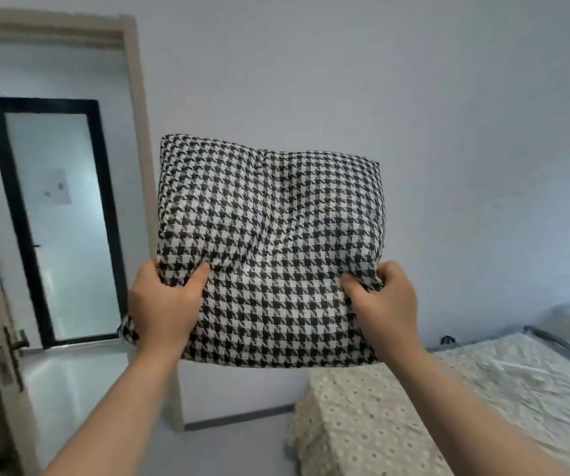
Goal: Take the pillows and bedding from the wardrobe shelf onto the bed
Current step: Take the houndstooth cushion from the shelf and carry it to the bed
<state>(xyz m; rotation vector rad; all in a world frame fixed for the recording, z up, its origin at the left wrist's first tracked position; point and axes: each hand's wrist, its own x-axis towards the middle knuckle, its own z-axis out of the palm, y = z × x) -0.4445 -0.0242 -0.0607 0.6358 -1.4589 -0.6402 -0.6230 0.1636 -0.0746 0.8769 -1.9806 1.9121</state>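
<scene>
Both hands grip pillow beside bed.

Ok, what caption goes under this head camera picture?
Both hands, left and right, hold a houndstooth pillow up beside the bed.

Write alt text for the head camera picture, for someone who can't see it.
Two bare hands, left and right, hold up a black-and-white houndstooth pillow by its lower sides, in front of a plain pale wall. A bed with a dotted cream sheet lies at lower right; an open door and doorway are at left.
</scene>
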